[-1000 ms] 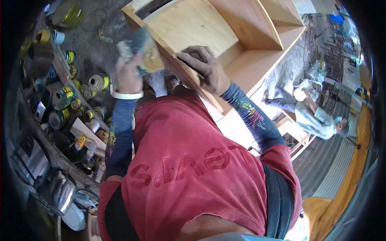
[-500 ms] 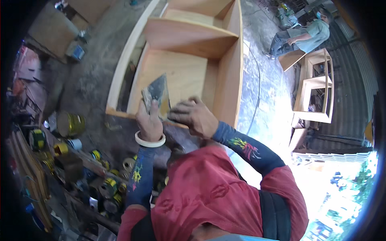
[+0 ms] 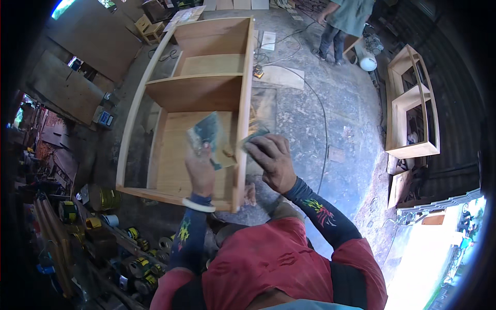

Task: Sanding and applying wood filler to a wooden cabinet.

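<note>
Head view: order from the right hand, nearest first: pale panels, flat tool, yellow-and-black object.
From the right hand:
1. Flat tool, leftward, in the left hand.
2. Yellow-and-black object, on the floor beside the cabinet.
3. Pale panels, at the top edge.

L hand [image 3: 199,173] + R hand [image 3: 277,164] = 2. Flat pcs [image 3: 208,128] held: 2, 1 ea. Wristband [image 3: 199,205]: 1. Near cab [image 3: 196,94] + far cab [image 3: 417,150] = 2. Lg bays [image 3: 175,150], near cab: 2. Co-wkr [image 3: 351,18]: 1. Cans [image 3: 68,213]: many, no exact ct.
</note>
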{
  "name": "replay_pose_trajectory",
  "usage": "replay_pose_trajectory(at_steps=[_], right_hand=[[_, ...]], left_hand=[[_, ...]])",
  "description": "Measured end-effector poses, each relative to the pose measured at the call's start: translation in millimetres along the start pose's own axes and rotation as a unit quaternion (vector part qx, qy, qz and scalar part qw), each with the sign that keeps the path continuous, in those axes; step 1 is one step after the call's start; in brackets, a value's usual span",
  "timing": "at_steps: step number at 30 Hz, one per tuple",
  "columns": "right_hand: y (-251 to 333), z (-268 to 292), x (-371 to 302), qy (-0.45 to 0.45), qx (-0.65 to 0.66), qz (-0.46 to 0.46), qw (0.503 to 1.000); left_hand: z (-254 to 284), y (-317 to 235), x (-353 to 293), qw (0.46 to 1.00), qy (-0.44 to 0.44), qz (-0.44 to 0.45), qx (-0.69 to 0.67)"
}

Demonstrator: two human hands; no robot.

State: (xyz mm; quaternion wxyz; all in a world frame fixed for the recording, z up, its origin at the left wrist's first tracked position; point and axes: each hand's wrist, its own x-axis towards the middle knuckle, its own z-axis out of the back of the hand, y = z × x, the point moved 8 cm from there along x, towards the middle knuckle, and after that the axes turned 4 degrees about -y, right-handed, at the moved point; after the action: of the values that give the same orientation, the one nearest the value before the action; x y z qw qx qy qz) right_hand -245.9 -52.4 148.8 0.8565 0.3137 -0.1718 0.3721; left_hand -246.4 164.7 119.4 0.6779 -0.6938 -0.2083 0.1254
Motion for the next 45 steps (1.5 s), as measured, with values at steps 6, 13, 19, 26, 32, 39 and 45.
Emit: replay_pose_trajectory(at_steps=[6,13,19,26,32,39,45], right_hand=[[-107.6,76.8,-86.9,0.156,0.074,-0.118,0.978],[-192.9,119.0,-97.9,-0.052,0.290,-0.267,0.918],[-280.8,105.6,-92.8,-0.009,0.512,-0.391,0.765],[-469.1,117.5,-9.4,-0.110,0.521,-0.489,0.691],[-603.4,167.2,106.1,-0.057,0.302,-0.499,0.810],[-715.3,130.2,242.1,-0.113,0.504,-0.430,0.741],[-777.7,63.2,356.1,0.219,0.531,-0.349,0.740]], left_hand=[[-92.1,1.1,39.1,0.988,-0.093,0.043,-0.115],[-162.3,142.2,146.2,0.985,0.003,0.131,-0.113],[-293.2,165.2,256.2,0.987,0.073,0.056,0.135],[-416.1,215.8,510.4,0.787,0.086,-0.085,0.605],[-488.4,276.4,639.5,0.815,0.102,0.120,0.557],[-506.4,289.9,698.3,0.774,0.087,0.100,0.620],[-517.0,254.5,643.2,0.805,-0.027,0.000,0.592]])
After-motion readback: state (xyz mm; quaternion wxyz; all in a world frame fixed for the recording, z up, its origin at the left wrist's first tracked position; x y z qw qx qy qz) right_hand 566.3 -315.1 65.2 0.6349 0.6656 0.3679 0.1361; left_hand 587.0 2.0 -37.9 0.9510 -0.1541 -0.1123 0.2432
